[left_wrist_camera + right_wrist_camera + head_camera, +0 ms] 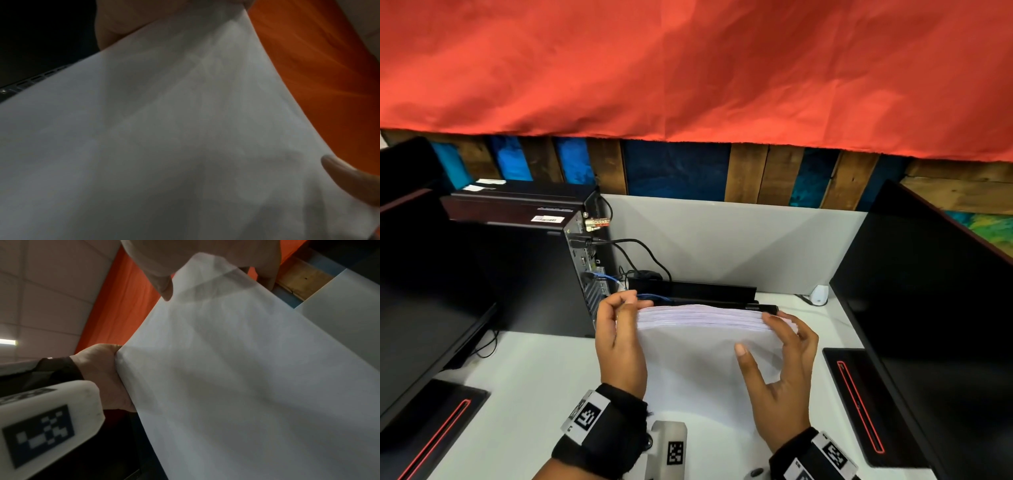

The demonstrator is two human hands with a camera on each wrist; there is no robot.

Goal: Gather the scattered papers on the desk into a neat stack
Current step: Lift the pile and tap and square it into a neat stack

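Here both hands (619, 339) (782, 370) grip the blank papers (702, 346); no legible writing.

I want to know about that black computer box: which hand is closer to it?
Left. The left hand holds the papers right beside the computer box; the right hand holds the papers' far side, farther away.

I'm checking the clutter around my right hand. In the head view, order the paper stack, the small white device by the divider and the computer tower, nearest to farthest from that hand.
1. Paper stack: held by the right hand at its right edge.
2. Small white device: behind the hand, by the divider.
3. Computer tower: far left, beyond the left hand.
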